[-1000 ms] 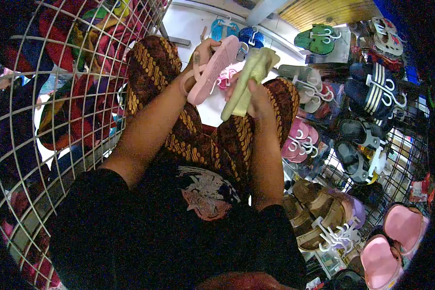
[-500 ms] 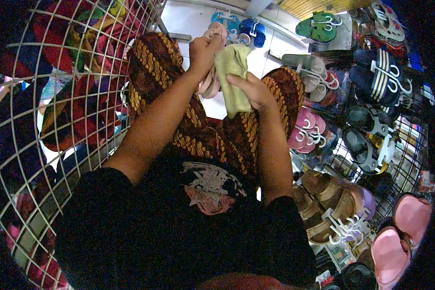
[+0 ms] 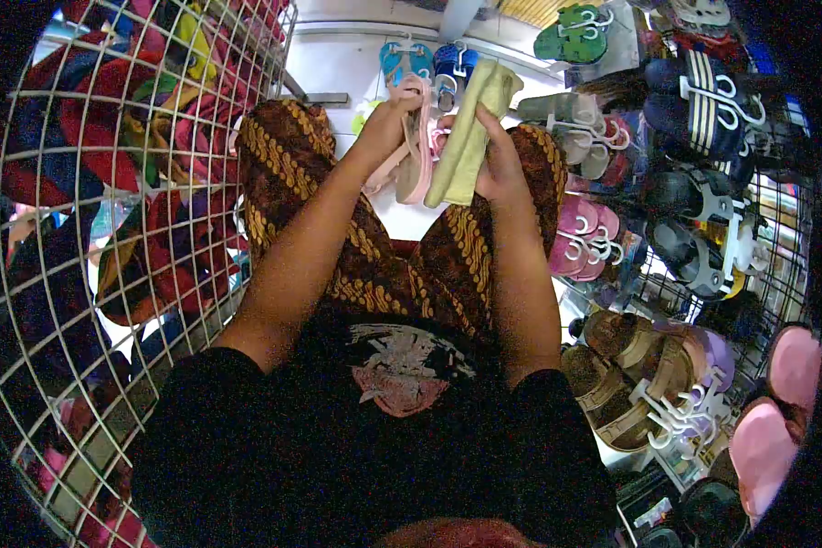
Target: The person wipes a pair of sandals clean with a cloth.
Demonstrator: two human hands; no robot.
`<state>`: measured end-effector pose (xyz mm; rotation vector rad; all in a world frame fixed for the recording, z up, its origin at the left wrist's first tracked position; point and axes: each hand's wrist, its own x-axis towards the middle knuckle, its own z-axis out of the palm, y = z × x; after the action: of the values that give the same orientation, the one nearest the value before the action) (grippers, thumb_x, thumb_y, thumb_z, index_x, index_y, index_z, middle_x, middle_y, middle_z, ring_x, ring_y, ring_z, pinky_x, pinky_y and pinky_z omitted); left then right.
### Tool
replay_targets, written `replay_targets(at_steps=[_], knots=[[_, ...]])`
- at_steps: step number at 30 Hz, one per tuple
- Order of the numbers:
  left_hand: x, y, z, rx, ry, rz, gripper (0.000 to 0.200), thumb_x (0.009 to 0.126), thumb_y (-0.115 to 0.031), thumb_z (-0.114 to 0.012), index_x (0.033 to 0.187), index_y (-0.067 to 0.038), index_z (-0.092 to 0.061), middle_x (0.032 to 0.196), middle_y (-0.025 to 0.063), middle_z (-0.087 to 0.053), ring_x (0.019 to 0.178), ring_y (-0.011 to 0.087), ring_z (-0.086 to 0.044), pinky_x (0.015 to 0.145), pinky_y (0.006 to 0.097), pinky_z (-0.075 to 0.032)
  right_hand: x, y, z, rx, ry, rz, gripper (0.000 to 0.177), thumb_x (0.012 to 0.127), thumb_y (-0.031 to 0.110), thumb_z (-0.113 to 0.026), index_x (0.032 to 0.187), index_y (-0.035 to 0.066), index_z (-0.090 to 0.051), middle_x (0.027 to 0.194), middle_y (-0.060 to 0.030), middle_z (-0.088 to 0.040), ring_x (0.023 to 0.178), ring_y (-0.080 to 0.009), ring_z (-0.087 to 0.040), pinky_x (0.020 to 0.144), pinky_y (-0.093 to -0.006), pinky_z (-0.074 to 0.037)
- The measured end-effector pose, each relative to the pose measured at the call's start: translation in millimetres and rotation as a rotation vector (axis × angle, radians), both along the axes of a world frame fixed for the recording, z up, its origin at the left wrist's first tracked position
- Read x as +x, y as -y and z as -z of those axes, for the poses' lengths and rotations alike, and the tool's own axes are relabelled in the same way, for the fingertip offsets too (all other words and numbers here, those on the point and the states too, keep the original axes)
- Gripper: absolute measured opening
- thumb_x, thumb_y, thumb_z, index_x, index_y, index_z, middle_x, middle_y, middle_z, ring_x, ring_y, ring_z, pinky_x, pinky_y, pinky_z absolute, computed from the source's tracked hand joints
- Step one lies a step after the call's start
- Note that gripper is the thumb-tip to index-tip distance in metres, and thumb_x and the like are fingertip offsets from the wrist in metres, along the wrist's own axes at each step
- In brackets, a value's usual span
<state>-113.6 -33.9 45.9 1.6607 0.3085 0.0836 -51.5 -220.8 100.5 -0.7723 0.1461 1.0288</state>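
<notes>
A pair of pale pink sandals (image 3: 415,185) hangs down from my left hand (image 3: 388,126), whose closed fingers grip them near the top. The sandals are tilted, with a thin strap looping out to the left. My right hand (image 3: 502,169) is wrapped around a folded yellow-green cloth (image 3: 466,151), thumb across its face. That cloth stands slanted just right of the sandals, its lower edge close beside them. Both hands are held out over the gap between my knees.
At my left rises a wire grid (image 3: 155,196) with colourful goods behind it. Blue sandals (image 3: 405,62) hang ahead. Along the right are green clogs (image 3: 571,35), striped slides (image 3: 703,100), pink flip-flops (image 3: 586,239), brown sandals (image 3: 630,370) and pink slippers (image 3: 763,457).
The cloth has turned, its top tilting right, and come away from the front of the sandals. More of the sandals shows now. The whole view has shifted slightly.
</notes>
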Motion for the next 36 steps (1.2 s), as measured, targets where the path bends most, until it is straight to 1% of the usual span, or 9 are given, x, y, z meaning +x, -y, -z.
replay_targets(at_steps=[7, 8, 11, 14, 17, 24, 33, 34, 36], knots=[[-6.1, 9.0, -11.2, -0.204, 0.022, 0.155, 0.038, 0.086, -0.024, -0.060, 0.116, 0.001, -0.059, 0.103, 0.0114, -0.065, 0.090, 0.0200, -0.061, 0.081, 0.0341, -0.050, -1.0, 5.4, -1.8, 0.007, 0.067, 0.026, 0.050, 0.093, 0.042, -0.052, 0.109, -0.005, -0.059, 0.102, -0.0187, -0.065, 0.081, -0.0272, -0.066, 0.073, -0.0390, -0.056], [-8.2, 3.4, -13.7, 0.096, -0.061, 0.182, 0.038, 0.085, -0.021, -0.062, 0.117, 0.000, -0.059, 0.103, 0.0116, -0.065, 0.090, 0.0197, -0.062, 0.080, 0.0335, -0.051, -0.7, 5.9, -1.3, 0.027, 0.074, 0.022, 0.050, 0.093, 0.042, -0.052, 0.110, -0.005, -0.058, 0.103, -0.0201, -0.065, 0.080, -0.0272, -0.065, 0.072, -0.0384, -0.056], [-6.8, 5.1, -7.3, -0.124, -0.075, 0.080, 0.036, 0.085, -0.017, -0.064, 0.116, 0.001, -0.060, 0.102, 0.0126, -0.066, 0.089, 0.0199, -0.063, 0.078, 0.0326, -0.052, -2.6, 11.0, -0.6, 0.083, 0.104, -0.008, 0.056, 0.093, 0.046, -0.050, 0.111, -0.007, -0.058, 0.114, -0.0255, -0.061, 0.073, -0.0263, -0.063, 0.065, -0.0351, -0.054], [-11.0, 3.7, -40.3, 0.118, -0.060, 0.132, 0.033, 0.084, -0.012, -0.065, 0.114, 0.002, -0.060, 0.101, 0.0128, -0.067, 0.088, 0.0199, -0.064, 0.075, 0.0315, -0.052, 3.2, 31.0, 31.6, 0.155, 0.160, -0.081, 0.062, 0.092, 0.049, -0.049, 0.115, -0.008, -0.056, 0.126, -0.0304, -0.053, 0.066, -0.0251, -0.062, 0.057, -0.0315, -0.052], [-4.6, 0.5, -17.9, -0.014, -0.008, -0.014, 0.032, 0.083, -0.009, -0.066, 0.112, 0.002, -0.061, 0.101, 0.0125, -0.067, 0.086, 0.0196, -0.064, 0.072, 0.0324, -0.053, 1.1, 34.5, 1.9, 0.185, 0.331, -0.193, 0.066, 0.092, 0.049, -0.048, 0.123, -0.009, -0.051, 0.130, -0.0328, -0.050, 0.066, -0.0236, -0.063, 0.059, -0.0303, -0.053], [-6.2, 14.9, -39.4, 0.104, -0.056, -0.050, 0.027, 0.085, -0.012, -0.064, 0.108, 0.003, -0.063, 0.100, 0.0143, -0.067, 0.088, 0.0221, -0.064, 0.078, 0.0330, -0.051, -2.8, 4.2, -18.5, -0.246, 0.306, 0.013, 0.045, 0.096, 0.034, -0.049, 0.120, -0.004, -0.052, 0.104, -0.0198, -0.067, 0.083, -0.0265, -0.067, 0.076, -0.0370, -0.056], [-3.8, -1.9, -1.1, 0.119, 0.073, -0.126, 0.026, 0.093, -0.019, -0.054, 0.105, 0.003, -0.062, 0.102, 0.0183, -0.063, 0.095, 0.0239, -0.061, 0.082, 0.0344, -0.049, -0.6, -6.8, -19.7, -0.183, 0.136, 0.284, 0.044, 0.095, 0.037, -0.051, 0.116, -0.002, -0.054, 0.098, -0.0172, -0.068, 0.084, -0.0249, -0.067, 0.073, -0.0398, -0.057], [1.7, -6.8, 13.8, 0.297, 0.196, -0.102, 0.028, 0.095, -0.020, -0.050, 0.112, 0.001, -0.059, 0.102, 0.0157, -0.062, 0.093, 0.0226, -0.060, 0.082, 0.0331, -0.050, 4.9, -2.7, -25.4, -0.263, 0.064, 0.313, 0.044, 0.093, 0.039, -0.055, 0.111, -0.001, -0.057, 0.092, -0.0145, -0.068, 0.082, -0.0240, -0.067, 0.071, -0.0405, -0.057], [-4.0, -4.1, 18.7, -0.125, 0.015, -0.175, 0.033, 0.097, -0.026, -0.049, 0.118, -0.002, -0.056, 0.103, 0.0128, -0.061, 0.091, 0.0225, -0.060, 0.081, 0.0317, -0.050, 18.8, 3.1, -10.5, -0.556, 0.195, 0.081, 0.043, 0.091, 0.039, -0.059, 0.109, -0.001, -0.059, 0.089, -0.0129, -0.068, 0.078, -0.0236, -0.067, 0.069, -0.0396, -0.057]])
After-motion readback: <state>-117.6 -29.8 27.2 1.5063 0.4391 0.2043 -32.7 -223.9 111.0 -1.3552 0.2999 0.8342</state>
